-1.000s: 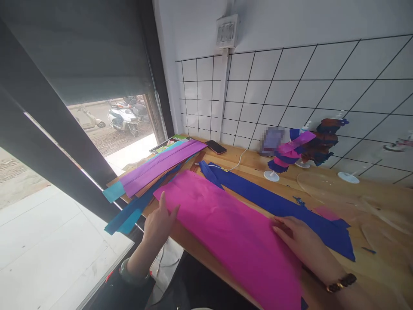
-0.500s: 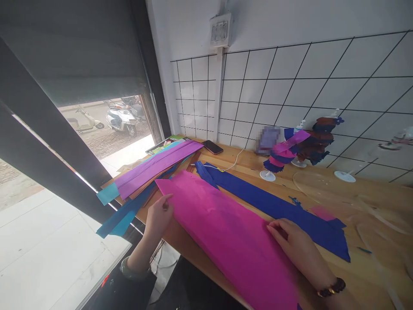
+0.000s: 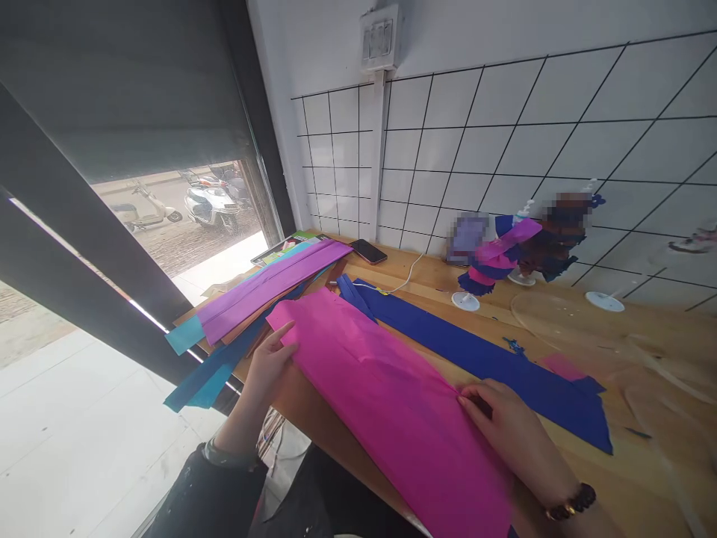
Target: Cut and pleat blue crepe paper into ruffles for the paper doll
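Note:
A long, thin bright pink sheet (image 3: 386, 388), which looks like crepe paper, lies lengthwise over the front of the wooden table. My left hand (image 3: 272, 362) pinches its far left corner between thumb and fingers. Partway down the opposite long edge, my right hand (image 3: 490, 407) has the sheet pinched, and small creases run from those fingertips. Behind the sheet a dark blue strip (image 3: 448, 336) rests flat. Purple strips (image 3: 274, 284) are stacked to the left with teal strips (image 3: 205, 377) under them. The near end of the pink sheet runs out of view.
A phone (image 3: 368, 251) and a white cable (image 3: 406, 280) lie near the wall. Fringed paper decorations (image 3: 493, 258) hang on stands with white round bases (image 3: 466, 301). Clear plastic (image 3: 565, 321) and blue scraps (image 3: 514, 345) are at the right. A dark door frame (image 3: 151, 314) borders the table's left.
My left hand has shifted slightly left, and its fingers now close over the sheet's corner. The sheet's far left end has folded differently, and creases show at my right fingertips.

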Tool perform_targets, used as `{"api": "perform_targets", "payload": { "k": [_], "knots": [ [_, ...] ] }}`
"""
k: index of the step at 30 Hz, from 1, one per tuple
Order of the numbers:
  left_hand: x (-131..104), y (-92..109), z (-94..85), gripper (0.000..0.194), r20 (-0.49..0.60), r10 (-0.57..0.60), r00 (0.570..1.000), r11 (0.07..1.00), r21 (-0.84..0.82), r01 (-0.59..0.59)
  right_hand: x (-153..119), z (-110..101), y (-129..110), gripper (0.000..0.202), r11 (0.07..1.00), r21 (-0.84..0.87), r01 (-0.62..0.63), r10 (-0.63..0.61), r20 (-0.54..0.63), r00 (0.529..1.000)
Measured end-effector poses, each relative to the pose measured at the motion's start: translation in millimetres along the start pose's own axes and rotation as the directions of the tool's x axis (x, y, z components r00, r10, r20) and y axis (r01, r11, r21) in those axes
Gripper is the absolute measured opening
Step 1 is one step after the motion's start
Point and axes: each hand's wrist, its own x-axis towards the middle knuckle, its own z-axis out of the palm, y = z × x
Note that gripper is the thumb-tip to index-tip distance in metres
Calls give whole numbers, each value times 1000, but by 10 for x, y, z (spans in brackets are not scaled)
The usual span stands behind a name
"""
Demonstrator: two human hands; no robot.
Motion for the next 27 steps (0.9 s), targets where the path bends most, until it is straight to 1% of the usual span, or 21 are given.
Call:
{"api": "perform_targets", "payload": {
  "k": [2,4,7,9,11,13,16,18,21,24,27],
  "knots": [
    [-23,62,16,64,31,-24,999,995,-96,27,-3,-24,-42,21,1000,13,19,-19,-26,999],
    [-29,130,31,62,45,-14,999,988,-152,21,-14,-52,-98,21,998,65,-14,17,-42,999],
    [11,231,63,55,63,37,997,984,-177,-25,-32,-94,-178,22,980,173,-93,100,-29,995],
    [76,295,99,49,82,77,994,981,-183,-61,-37,-115,-211,22,965,238,-113,122,-25,992],
    [172,355,149,45,105,103,989,981,-177,-84,-40,-130,-227,22,951,285,-116,132,-39,990],
    [295,415,210,45,124,126,984,982,-155,-106,-42,-139,-236,23,941,316,-116,140,-54,989],
    [506,515,315,46,164,166,972,982,-114,-149,-47,-131,-248,24,929,352,-117,142,-45,989],
    [645,583,392,43,182,183,966,981,-93,-168,-49,-111,-253,26,919,377,-113,137,-39,990],
    [834,651,514,40,229,191,955,981,-58,-183,-47,-78,-257,34,913,389,-120,138,-18,990],
    [1011,636,626,40,285,173,943,984,0,-181,-38,-59,-260,41,923,362,-127,137,-3,991],
    [1191,548,718,40,290,144,946,985,49,-165,-25,-37,-252,43,930,351,-109,125,-24,992]
  ]
}}
